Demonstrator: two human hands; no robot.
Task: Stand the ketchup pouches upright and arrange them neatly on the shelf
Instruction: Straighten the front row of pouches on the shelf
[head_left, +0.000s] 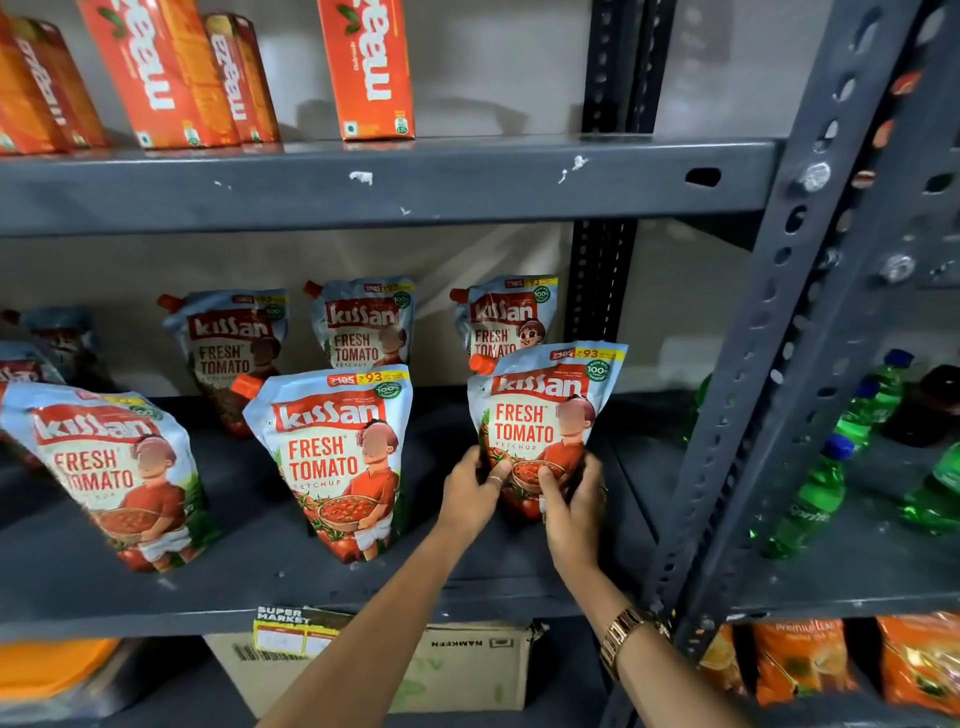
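Several Kissan ketchup pouches stand upright on the grey metal shelf (291, 587). The front-right pouch (543, 410) is gripped at its base by both hands: my left hand (470, 491) on its left lower edge, my right hand (574, 506) on its right lower edge. To its left stand the front-middle pouch (335, 457) and the front-left pouch (111, 473), which leans left. Three more pouches stand in the back row (236, 348) (363, 325) (506, 317), and others sit blurred at the far left (57, 338).
Orange Maaza juice cartons (369, 67) stand on the shelf above. The slotted rack upright (763, 338) rises right of the hands; green soda bottles (821, 493) fill the neighbouring rack. A cardboard box (467, 670) and orange snack packets (800, 660) sit below.
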